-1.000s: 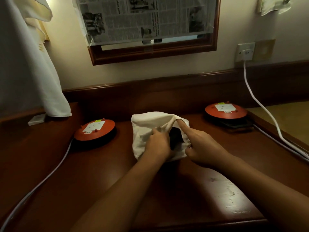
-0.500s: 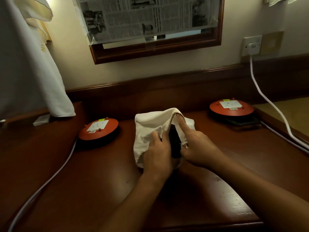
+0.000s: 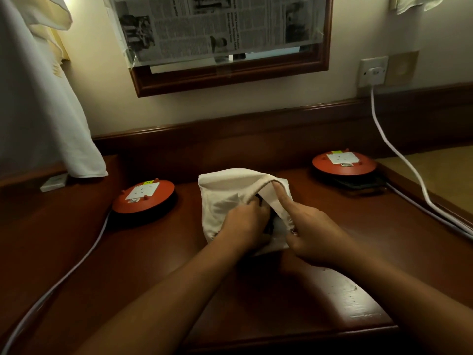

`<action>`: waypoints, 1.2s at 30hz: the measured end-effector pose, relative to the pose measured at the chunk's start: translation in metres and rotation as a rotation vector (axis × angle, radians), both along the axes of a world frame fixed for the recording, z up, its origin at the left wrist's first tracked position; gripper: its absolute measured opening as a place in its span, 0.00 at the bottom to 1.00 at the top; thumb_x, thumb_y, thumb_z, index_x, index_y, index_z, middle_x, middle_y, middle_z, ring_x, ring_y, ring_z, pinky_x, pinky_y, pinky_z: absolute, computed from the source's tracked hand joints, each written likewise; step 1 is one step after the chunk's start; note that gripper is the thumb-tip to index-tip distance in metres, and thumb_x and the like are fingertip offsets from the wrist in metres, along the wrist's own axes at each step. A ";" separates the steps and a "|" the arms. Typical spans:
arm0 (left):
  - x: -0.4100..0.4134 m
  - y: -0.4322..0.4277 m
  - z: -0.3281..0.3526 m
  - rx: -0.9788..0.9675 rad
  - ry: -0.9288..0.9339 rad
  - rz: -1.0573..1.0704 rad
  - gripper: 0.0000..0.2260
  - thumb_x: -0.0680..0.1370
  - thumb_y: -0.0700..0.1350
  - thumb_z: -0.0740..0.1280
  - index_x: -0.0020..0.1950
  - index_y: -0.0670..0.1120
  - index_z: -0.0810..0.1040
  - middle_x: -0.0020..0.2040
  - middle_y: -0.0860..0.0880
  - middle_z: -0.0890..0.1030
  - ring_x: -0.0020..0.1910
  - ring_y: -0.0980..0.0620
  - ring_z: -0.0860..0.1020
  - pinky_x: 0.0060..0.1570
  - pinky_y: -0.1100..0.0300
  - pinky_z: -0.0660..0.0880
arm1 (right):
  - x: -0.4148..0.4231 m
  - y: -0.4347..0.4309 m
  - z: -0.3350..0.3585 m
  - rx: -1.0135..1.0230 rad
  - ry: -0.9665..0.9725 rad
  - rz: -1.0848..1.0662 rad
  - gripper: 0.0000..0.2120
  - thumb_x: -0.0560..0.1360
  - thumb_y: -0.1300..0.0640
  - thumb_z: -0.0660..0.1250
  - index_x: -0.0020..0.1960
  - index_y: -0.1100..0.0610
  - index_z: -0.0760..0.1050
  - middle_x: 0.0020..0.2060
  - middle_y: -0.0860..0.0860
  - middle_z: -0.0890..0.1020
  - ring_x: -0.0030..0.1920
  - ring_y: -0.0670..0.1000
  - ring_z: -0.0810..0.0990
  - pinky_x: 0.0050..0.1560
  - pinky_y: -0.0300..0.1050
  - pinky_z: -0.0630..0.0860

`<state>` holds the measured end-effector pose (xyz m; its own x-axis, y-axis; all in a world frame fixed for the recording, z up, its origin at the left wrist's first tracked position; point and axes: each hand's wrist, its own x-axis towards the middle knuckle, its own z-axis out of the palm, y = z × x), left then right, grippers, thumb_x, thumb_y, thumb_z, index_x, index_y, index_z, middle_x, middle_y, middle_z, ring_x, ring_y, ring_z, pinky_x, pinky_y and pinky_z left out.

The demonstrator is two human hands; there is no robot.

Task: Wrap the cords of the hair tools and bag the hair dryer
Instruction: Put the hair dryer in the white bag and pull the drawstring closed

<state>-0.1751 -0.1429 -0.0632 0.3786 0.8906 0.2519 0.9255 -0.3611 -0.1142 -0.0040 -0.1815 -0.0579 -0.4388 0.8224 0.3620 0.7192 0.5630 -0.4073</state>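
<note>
A cream cloth bag (image 3: 225,190) lies in the middle of the dark wooden desk (image 3: 281,298), its mouth turned toward me. A black object, the hair dryer (image 3: 270,226), shows only as a dark sliver inside the mouth; most of it is hidden. My left hand (image 3: 243,224) is closed at the bag's opening, fingers curled on the left edge of the cloth and against the dark object. My right hand (image 3: 309,231) grips the right edge of the opening, its forefinger stretched up along the cloth.
Two round orange cable reels with white socket plates sit on the desk, one at the left (image 3: 143,198) and one at the right (image 3: 344,163). White cables run from each; one goes to a wall socket (image 3: 373,72). A white cloth (image 3: 46,103) hangs at left. A newspaper-covered mirror (image 3: 225,42) hangs above.
My left hand has pushed further into the bag's mouth, and less of the black dryer shows than before. My right hand still holds the bag's edge. The view has tilted slightly.
</note>
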 end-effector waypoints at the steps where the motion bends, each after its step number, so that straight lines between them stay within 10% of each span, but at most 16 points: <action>1: 0.001 0.004 0.003 -0.010 -0.013 0.029 0.26 0.73 0.53 0.71 0.69 0.47 0.71 0.59 0.43 0.80 0.51 0.42 0.82 0.43 0.53 0.78 | 0.005 -0.003 -0.004 -0.005 -0.015 -0.012 0.50 0.74 0.62 0.66 0.78 0.41 0.32 0.41 0.40 0.71 0.37 0.43 0.72 0.32 0.34 0.67; 10: -0.012 0.022 0.016 -0.085 -0.490 0.284 0.18 0.67 0.59 0.75 0.49 0.49 0.80 0.46 0.50 0.84 0.46 0.48 0.81 0.40 0.55 0.77 | 0.016 -0.007 -0.024 0.089 -0.019 -0.017 0.40 0.74 0.66 0.63 0.78 0.37 0.57 0.44 0.44 0.69 0.39 0.47 0.72 0.32 0.37 0.70; 17: 0.009 0.006 0.019 0.145 -0.609 0.244 0.20 0.72 0.50 0.74 0.60 0.45 0.77 0.56 0.45 0.83 0.57 0.43 0.81 0.55 0.49 0.80 | 0.005 -0.001 -0.031 0.102 0.089 -0.099 0.33 0.73 0.64 0.65 0.77 0.51 0.63 0.48 0.46 0.69 0.43 0.49 0.72 0.34 0.32 0.66; 21: 0.033 0.005 0.018 0.164 -0.582 0.236 0.20 0.79 0.47 0.66 0.69 0.45 0.68 0.60 0.39 0.78 0.56 0.35 0.80 0.54 0.45 0.79 | -0.006 0.000 -0.023 0.184 0.105 -0.072 0.39 0.72 0.66 0.64 0.80 0.54 0.55 0.56 0.49 0.72 0.46 0.55 0.77 0.40 0.47 0.77; 29: 0.061 0.026 0.000 -0.343 -0.831 0.505 0.27 0.85 0.58 0.46 0.78 0.43 0.59 0.74 0.37 0.69 0.71 0.36 0.70 0.68 0.44 0.67 | 0.010 -0.002 -0.039 0.202 0.011 -0.040 0.37 0.71 0.69 0.67 0.78 0.57 0.61 0.55 0.48 0.75 0.40 0.46 0.73 0.34 0.24 0.62; 33: 0.052 0.045 -0.002 -0.409 -0.715 0.436 0.40 0.78 0.59 0.67 0.81 0.45 0.51 0.78 0.38 0.62 0.75 0.38 0.66 0.67 0.48 0.69 | 0.023 -0.003 -0.051 0.184 -0.019 -0.116 0.30 0.74 0.68 0.64 0.75 0.55 0.67 0.57 0.49 0.75 0.41 0.46 0.71 0.32 0.26 0.60; 36: 0.031 0.036 -0.006 -0.441 -0.704 0.245 0.39 0.69 0.61 0.77 0.74 0.46 0.68 0.69 0.49 0.75 0.68 0.47 0.74 0.60 0.56 0.73 | 0.033 -0.004 -0.051 0.174 -0.036 -0.165 0.24 0.75 0.64 0.66 0.70 0.53 0.74 0.53 0.48 0.75 0.40 0.46 0.71 0.31 0.29 0.60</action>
<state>-0.1439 -0.1065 -0.0693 0.0494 0.9983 -0.0322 0.7856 -0.0189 0.6184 0.0291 -0.1860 -0.1089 -0.3191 0.8104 0.4913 0.8194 0.4965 -0.2866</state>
